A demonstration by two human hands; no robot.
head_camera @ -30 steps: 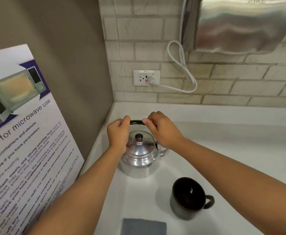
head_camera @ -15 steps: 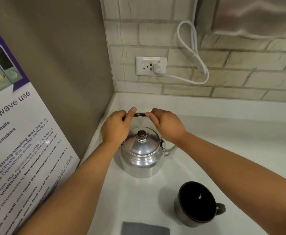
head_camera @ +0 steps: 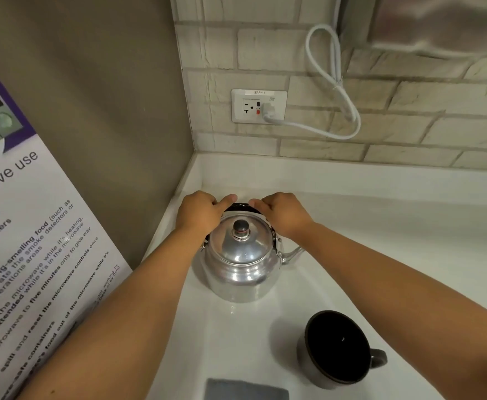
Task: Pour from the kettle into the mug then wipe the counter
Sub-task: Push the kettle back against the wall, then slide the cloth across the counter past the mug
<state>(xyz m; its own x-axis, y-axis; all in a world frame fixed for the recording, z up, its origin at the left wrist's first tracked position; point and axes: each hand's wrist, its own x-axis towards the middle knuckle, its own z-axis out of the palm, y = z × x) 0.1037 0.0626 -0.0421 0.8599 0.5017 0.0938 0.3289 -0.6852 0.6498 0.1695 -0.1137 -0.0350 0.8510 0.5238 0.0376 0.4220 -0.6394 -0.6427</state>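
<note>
Near the counter's point(head_camera: 380, 255) back corner, your left hand point(head_camera: 197, 215) and right hand point(head_camera: 284, 216) curl onto the kettle's point(head_camera: 241, 264) black handle point(head_camera: 241, 207), apparently gripping. Lift level, spout toward the mug point(head_camera: 337, 349) at front right.

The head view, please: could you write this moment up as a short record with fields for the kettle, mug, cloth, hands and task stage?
kettle: metal kettle upright on the white counter, lid on, spout pointing right
handle: black handle folded toward the back wall
left hand: left hand closed on the handle's left end
right hand: right hand closed on its right end
mug: dark mug upright, near right of the kettle, apart from it, handle to the right
cloth: grey cloth flat at the bottom edge, partly cropped
task stage: pouring not yet begun
</note>
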